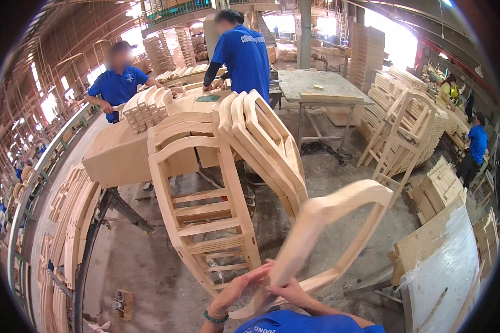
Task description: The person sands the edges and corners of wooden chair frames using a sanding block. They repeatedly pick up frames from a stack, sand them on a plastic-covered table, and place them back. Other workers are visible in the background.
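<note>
A pale wooden chair-back frame [308, 238] with a curved top rail is tilted up in front of me, its near post slightly blurred. My right hand [290, 291] is closed around the lower part of that post, thumb toward its left side. Against the same post's left side lies my left hand [254, 276], its fingers stretched out rather than wrapped; green beads circle that wrist. Just beyond stand several nested ladder-like chair-back frames [205, 227], leaning on a work table. More curved frames [261, 139] hang over the table edge to their right.
Two people in blue shirts work at the cardboard-covered table [116, 155]. Curved wooden parts [75, 222] lie on a rack at left. A grey-topped table [316, 86] stands behind. Stacked frames [403, 133] and a plastic-wrapped board [444, 272] are at right.
</note>
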The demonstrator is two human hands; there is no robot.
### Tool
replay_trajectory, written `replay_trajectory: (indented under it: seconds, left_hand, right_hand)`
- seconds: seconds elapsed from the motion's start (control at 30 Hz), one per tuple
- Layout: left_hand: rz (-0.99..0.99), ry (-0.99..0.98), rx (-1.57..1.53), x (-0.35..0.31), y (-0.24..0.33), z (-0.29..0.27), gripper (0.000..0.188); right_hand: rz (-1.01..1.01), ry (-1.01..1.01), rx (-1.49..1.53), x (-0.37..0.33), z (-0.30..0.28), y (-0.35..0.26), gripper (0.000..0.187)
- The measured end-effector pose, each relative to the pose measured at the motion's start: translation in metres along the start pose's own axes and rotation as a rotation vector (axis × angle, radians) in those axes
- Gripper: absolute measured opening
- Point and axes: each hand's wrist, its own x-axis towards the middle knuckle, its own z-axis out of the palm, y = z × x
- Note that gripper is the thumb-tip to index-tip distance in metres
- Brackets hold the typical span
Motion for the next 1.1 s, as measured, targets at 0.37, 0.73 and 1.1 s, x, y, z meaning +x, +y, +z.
replay_trajectory:
  seconds: [0.37,0.73,1.1]
  left_hand:
    - [-1.117,-0.490,0.109,0.088,-0.176,0.010,0.061]
    - [-0.934,-0.351,-0.482,0.137,-0.234,0.215,0.059]
    - [-0.681,-0.240,-0.701,0.181,-0.256,0.412,0.057]
  right_hand:
    - [0.044,0.564,0.439,-0.053,-0.101,-0.052,0.039]
    - [-0.149,0.534,0.698,-0.138,-0.201,-0.189,0.064]
    - [-0.406,0.886,0.105,-0.421,-0.390,-0.182,0.060]
